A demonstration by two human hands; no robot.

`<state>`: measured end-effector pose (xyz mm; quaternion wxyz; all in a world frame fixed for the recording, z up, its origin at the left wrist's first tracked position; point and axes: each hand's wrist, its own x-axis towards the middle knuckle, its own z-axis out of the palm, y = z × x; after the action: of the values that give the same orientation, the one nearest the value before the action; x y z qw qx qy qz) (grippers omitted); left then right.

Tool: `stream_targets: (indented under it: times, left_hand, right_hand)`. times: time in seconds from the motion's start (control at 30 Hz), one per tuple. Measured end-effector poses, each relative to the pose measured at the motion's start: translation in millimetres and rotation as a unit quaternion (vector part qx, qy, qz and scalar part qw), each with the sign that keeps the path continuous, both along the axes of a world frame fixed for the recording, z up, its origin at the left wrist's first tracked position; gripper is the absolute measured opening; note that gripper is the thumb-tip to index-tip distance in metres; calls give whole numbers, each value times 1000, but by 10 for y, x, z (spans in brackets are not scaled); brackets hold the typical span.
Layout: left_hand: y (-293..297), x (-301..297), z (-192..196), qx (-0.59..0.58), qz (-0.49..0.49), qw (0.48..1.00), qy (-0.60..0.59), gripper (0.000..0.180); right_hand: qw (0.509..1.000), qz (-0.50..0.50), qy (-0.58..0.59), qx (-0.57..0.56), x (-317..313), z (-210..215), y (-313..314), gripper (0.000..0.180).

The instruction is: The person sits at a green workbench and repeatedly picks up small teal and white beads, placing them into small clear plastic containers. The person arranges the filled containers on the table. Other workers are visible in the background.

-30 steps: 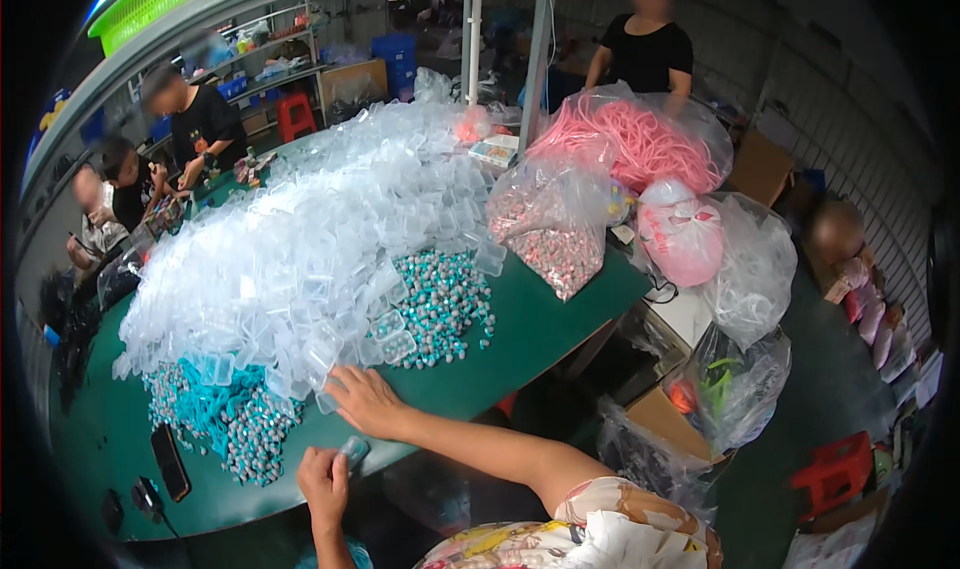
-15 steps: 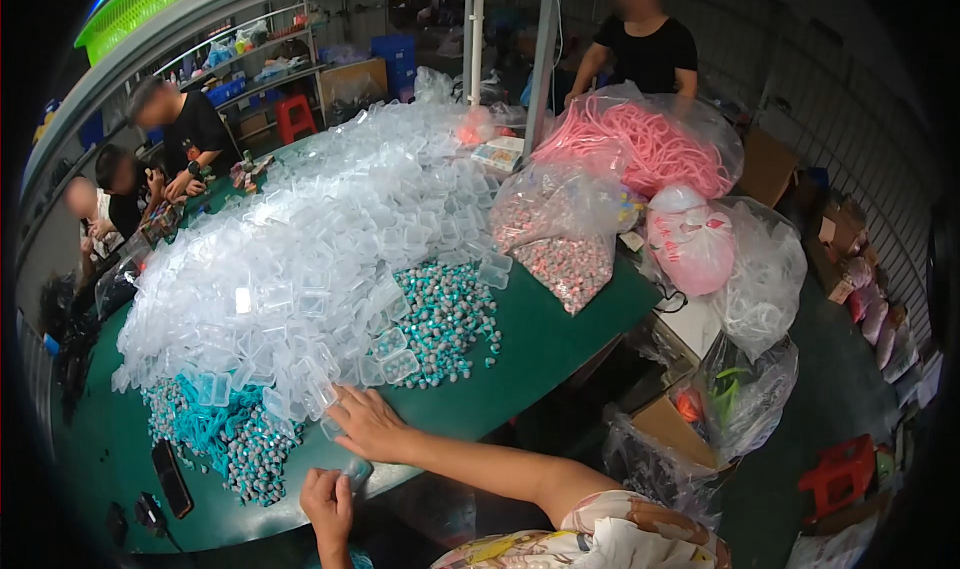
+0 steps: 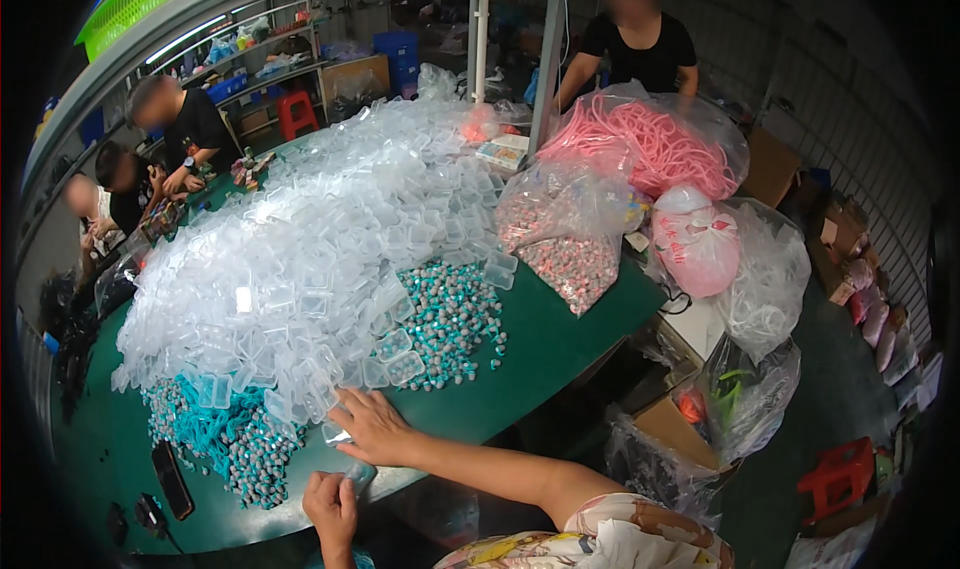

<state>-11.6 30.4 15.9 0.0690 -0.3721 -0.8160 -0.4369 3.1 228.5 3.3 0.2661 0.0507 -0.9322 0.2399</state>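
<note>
At the table's near edge my left hand [image 3: 331, 506] is closed, its curled fingers gripping a small clear plastic box [image 3: 361, 477] with something teal inside. My right hand [image 3: 376, 428] reaches across just above it, fingers stretched out and apart at the rim of a heap of empty clear plastic boxes [image 3: 290, 259]. Under its fingertips lies one loose clear box [image 3: 335, 433]; whether they grip it I cannot tell. Left of the hands are grey-and-teal beads [image 3: 262, 459] and a bundle of teal cords [image 3: 225, 414]. More such beads [image 3: 450, 319] lie beyond my right hand.
A black phone [image 3: 172, 479] lies at the left. Bags of pink-grey beads [image 3: 570, 264] and pink cords [image 3: 650, 144] stand at the far right. Below the table's right edge are an open carton [image 3: 675, 429] and a red stool [image 3: 838, 477]. Several people work around the table.
My right hand has shifted slightly, its fingers spreading a little more over the loose box. My left hand stays almost in place. The whole view has moved a little.
</note>
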Motion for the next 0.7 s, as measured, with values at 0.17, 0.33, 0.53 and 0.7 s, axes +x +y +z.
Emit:
stream_targets:
  times: [0.17,0.33,0.53,0.7]
  left_hand:
    - [5,0,7,-3,0,1000,6,13]
    - [12,8,19,2,0,1000,7,14]
    - [0,6,10,2,-3,1000,3,14]
    - [9,7,10,6,-1,1000,6,15]
  right_hand:
    - [1000,-2,10,3,-1,-6,2,56]
    - [1000,-6,19,10,-9,-37,-1,56]
    - [1000,-3,12,8,8,16,-1,56]
    - [1000,-5,6,9,4,10,0,55]
